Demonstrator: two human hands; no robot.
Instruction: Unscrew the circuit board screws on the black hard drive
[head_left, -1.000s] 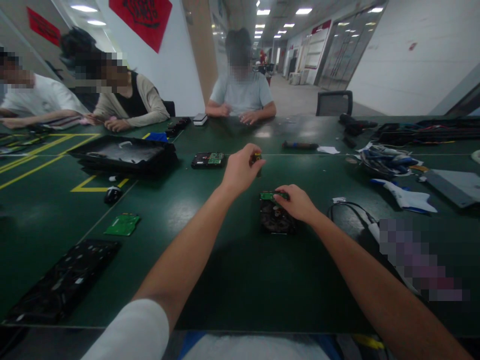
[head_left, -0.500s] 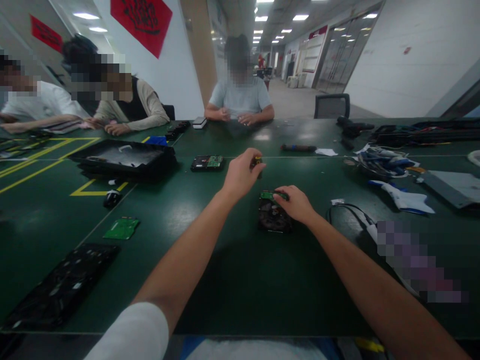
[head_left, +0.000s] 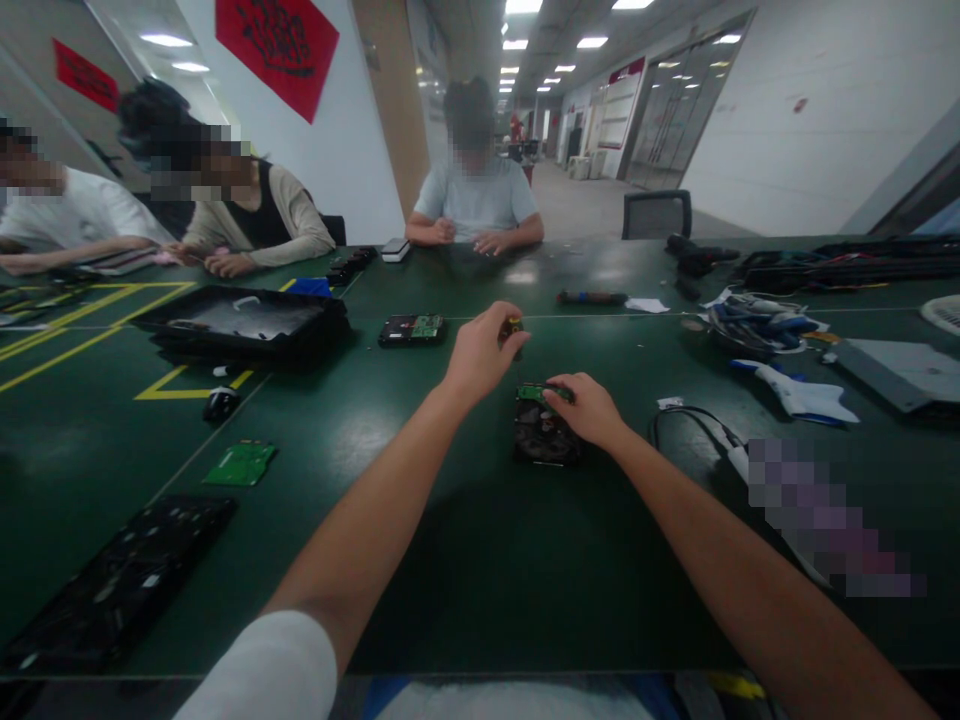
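Note:
A hard drive lies on the green table in front of me, with a green circuit board along its far end. My right hand rests on the drive's far right corner, thumb and fingers closed around that edge. Just above and beyond the drive, my left hand is closed round a small screwdriver with a dark and yellow handle. Its thin shaft points down toward the board; whether the tip touches a screw is too small to tell.
Another hard drive and a black tray lie further left. Nearer are a loose green board and a black panel. Cables, a glove and a metal box lie right. A co-worker sits opposite.
The view has shifted slightly. Both hands keep nearly the same places and grips at the hard drive.

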